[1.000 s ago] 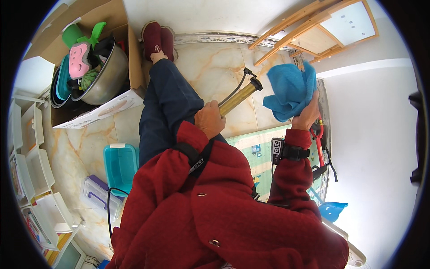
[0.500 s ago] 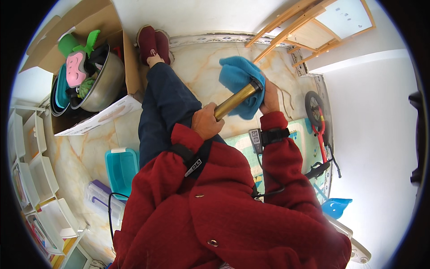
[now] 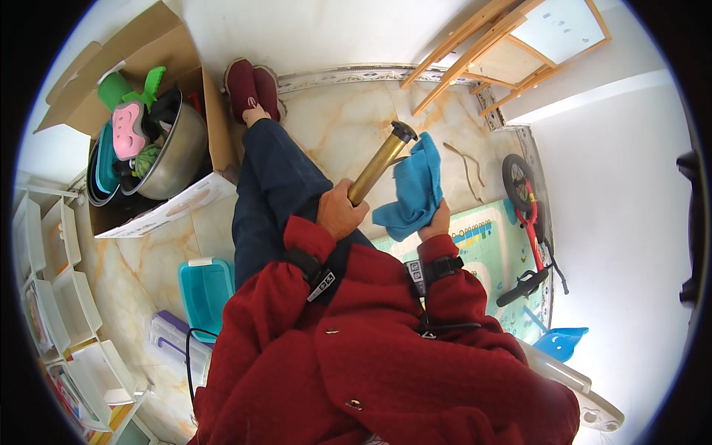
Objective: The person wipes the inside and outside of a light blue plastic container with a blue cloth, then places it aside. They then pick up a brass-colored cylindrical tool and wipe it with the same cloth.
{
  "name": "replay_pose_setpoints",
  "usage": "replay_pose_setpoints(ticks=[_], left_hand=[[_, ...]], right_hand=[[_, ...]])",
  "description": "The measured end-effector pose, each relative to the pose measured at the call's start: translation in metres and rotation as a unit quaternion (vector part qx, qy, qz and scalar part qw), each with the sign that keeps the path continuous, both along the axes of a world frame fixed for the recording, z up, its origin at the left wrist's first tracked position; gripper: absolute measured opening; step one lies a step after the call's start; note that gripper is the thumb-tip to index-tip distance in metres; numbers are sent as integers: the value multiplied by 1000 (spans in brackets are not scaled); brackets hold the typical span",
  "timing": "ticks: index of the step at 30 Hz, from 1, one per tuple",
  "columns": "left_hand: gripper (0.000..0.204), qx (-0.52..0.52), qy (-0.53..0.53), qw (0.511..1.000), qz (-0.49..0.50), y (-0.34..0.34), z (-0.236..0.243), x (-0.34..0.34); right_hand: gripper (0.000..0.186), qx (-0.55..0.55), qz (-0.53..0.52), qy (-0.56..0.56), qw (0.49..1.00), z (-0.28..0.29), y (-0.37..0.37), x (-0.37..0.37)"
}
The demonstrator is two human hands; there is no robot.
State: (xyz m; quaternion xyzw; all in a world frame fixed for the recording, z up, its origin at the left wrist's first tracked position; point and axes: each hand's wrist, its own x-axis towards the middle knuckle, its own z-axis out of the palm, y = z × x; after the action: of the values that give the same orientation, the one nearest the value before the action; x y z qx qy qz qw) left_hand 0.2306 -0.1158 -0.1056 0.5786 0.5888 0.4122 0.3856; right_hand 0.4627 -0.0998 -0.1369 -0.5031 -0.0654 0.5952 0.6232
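Observation:
My left hand (image 3: pixel 340 212) is wrapped round the lower end of a brass-coloured tube (image 3: pixel 380 166), which slants up and to the right. A black cap or fitting tops its far end. To the right of the tube, my right hand (image 3: pixel 436 222) grips a blue cloth (image 3: pixel 417 185) by its lower right part. The cloth hangs folded and bunched beside the tube; whether the two touch is hard to make out. Part of my right hand's fingers is hidden behind the cloth.
A cardboard box (image 3: pixel 217 122) with a metal bowl (image 3: pixel 189 152) and toys stands at the far left. Nearer are a teal bin (image 3: pixel 205 289) and white shelves (image 3: pixel 74 304). On the right lie a patterned mat (image 3: pixel 489 248) and a red balance bike (image 3: pixel 531 222); a wooden easel (image 3: pixel 504 63) leans beyond.
My right hand has drawn the blue cloth off the capped end of the tube and nearer to me. The tube now points more steeply away, its black cap uncovered.

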Motion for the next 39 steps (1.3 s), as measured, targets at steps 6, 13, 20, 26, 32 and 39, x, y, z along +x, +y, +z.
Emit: replay_pose_setpoints(ticks=[6,13,20,26,32,39], left_hand=[[32,-51,33,998,5,4,1,2],[31,-96,-85,991,34,8,-3,-1],[23,-141,-273,950,-51,6,-6,-4],[20,-165,-308,930,-117,7,-2,-9],[18,-204,-325,907,-171,4,1,-13],[17,-237,-362,873,-225,-1,11,-16]], right_hand=[[39,130,235,-35,963,44,-7,1],[37,-110,105,-93,984,19,-23,51],[36,-44,188,23,981,3,4,1],[39,32,312,133,940,38,31,-76],[39,78,297,60,950,44,37,-83],[33,97,238,61,965,67,66,-67]])
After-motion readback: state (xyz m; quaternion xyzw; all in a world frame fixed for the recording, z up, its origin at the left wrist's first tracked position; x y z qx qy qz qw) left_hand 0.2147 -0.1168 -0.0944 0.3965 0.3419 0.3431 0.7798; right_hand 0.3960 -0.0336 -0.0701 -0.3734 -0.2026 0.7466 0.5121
